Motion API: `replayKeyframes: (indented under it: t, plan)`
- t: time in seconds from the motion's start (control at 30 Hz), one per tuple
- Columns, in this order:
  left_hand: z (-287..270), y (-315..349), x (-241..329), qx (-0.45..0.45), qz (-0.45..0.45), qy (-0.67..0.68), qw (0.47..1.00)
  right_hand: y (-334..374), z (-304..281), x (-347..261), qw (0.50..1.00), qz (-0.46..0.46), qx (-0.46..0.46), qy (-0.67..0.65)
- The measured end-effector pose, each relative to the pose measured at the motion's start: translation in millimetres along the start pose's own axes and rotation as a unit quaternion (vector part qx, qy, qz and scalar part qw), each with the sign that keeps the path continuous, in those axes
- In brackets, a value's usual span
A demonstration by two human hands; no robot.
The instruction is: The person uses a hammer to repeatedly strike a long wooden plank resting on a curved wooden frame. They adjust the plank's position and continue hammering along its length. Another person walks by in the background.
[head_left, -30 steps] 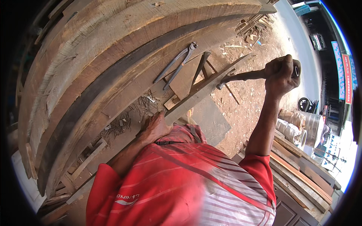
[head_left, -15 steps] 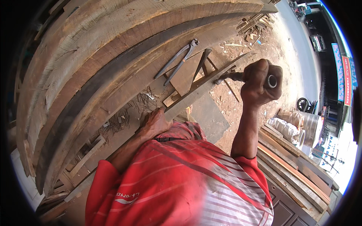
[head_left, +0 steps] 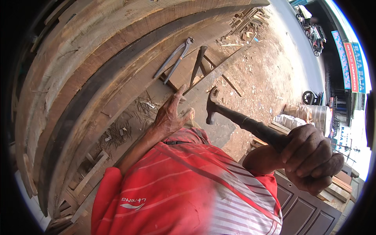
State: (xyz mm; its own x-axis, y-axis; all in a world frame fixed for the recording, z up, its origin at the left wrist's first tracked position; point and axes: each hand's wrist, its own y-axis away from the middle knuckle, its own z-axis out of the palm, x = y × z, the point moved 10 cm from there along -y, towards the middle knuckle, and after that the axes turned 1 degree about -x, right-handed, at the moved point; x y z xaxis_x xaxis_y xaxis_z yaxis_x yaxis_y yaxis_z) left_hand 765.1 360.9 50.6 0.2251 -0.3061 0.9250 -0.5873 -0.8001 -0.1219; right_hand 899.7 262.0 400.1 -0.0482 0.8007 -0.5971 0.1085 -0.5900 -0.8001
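Observation:
My right hand point(head_left: 311, 156) is wrapped round the dark handle of a claw hammer point(head_left: 250, 124), held out at the right with its metal head pointing left. In front of my body is my left hand point(head_left: 170, 111), thumb and fingers apart, its fingertips by the near end of a long, narrow wooden board point(head_left: 219, 72). Whether they touch the board I cannot tell. Beyond that hand, a pair of end-cutting pincers point(head_left: 174, 59) lies on the wooden work surface. A dark, narrow tool or strip point(head_left: 198, 64) stands tilted beside the pincers; its kind is unclear.
Large curved timbers point(head_left: 94, 66) fill the left side. Small wood scraps and shavings point(head_left: 121, 127) lie near my left forearm. A pile of offcuts point(head_left: 248, 21) sits at the far end. Stacked planks point(head_left: 340, 186) and a brown panelled door point(head_left: 305, 207) are at the right.
My right hand has come down and to the right, swinging the hammer from upright to lying across my front. My left hand has lifted and opened, its fingers stretching forward.

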Motion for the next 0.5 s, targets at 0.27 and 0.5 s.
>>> replayKeyframes:
  t: [0.27, 0.5]
  plan:
    - [27.6, 2.7, 39.6, -0.082, 0.196, 0.019, 0.977, 38.6, 15.0, 5.1, 0.984, 0.079, 0.022, -0.16]
    - [-23.4, 8.9, 15.8, -0.013, 0.091, -0.063, 0.994, 72.7, 36.0, 35.7, 0.977, 0.102, -0.016, -0.186]
